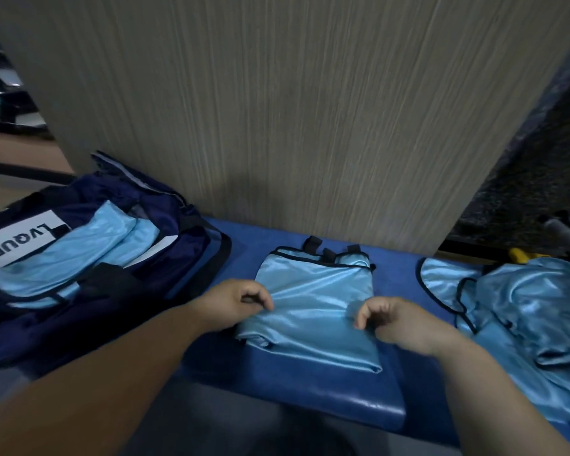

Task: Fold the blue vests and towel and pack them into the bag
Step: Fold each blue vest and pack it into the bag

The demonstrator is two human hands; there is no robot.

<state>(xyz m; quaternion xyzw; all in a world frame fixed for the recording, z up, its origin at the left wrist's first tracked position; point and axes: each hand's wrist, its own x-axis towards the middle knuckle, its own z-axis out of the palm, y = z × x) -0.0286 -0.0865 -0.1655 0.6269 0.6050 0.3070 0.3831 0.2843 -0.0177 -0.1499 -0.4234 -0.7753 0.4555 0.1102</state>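
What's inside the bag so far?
The open bag holds folded light blue vests, partly covered by a white label and a black strap. Anything beneath them is hidden.

The folded vest (313,304) is a slick, satiny cloth, really shiny, with matt black trim round the edges. Same glossy fabric on the crumpled vest pile (533,301). The bench pad (326,399) looks like smooth blue vinyl with a sheen. The bag (191,251) is duller navy fabric, and the panel (293,110) behind is matt wood-grain, finely streaked.
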